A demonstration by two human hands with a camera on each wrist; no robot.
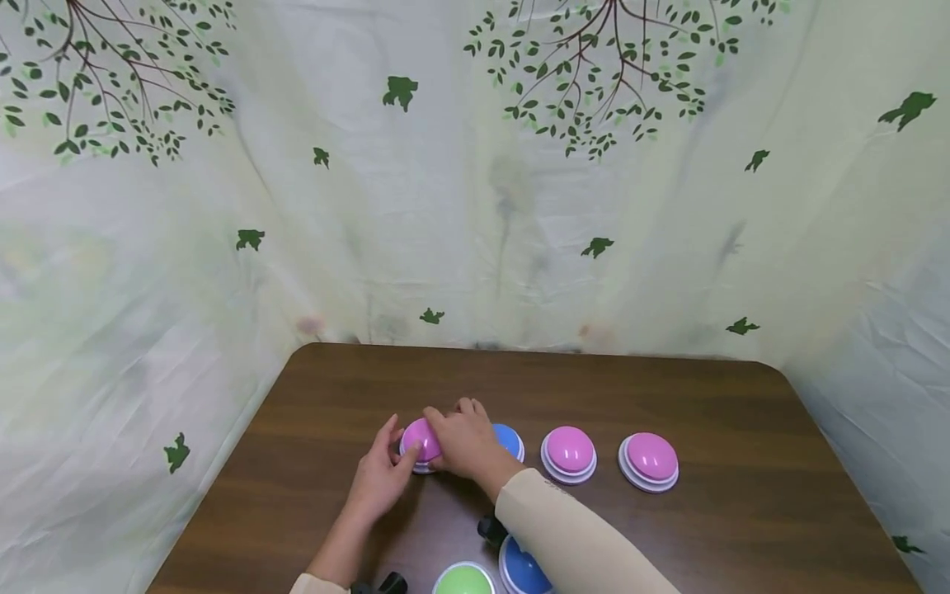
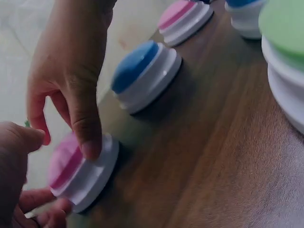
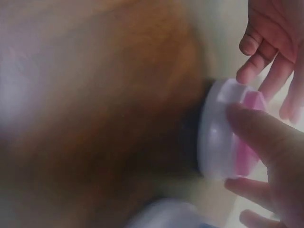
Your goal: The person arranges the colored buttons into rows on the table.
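Observation:
A pink dome push button (image 1: 420,437) on a white round base sits at the left end of a row on the table. My right hand (image 1: 467,445) grips it from the right, its thumb (image 2: 90,142) on the white base in the left wrist view and its other fingers round the far side. On the left side is my left hand (image 1: 381,478), fingers loosely spread, with fingertips (image 3: 247,76) right at the base in the right wrist view. A blue button (image 1: 508,440) stands just right of my right hand, which partly covers it.
Two more pink buttons, one nearer (image 1: 570,450) and one farther right (image 1: 651,458), continue the row. At the front edge of view are a green button (image 1: 463,580) and a blue button (image 1: 523,568), partly behind my right sleeve. A leaf-patterned curtain (image 1: 460,206) hangs behind the brown table (image 1: 742,511).

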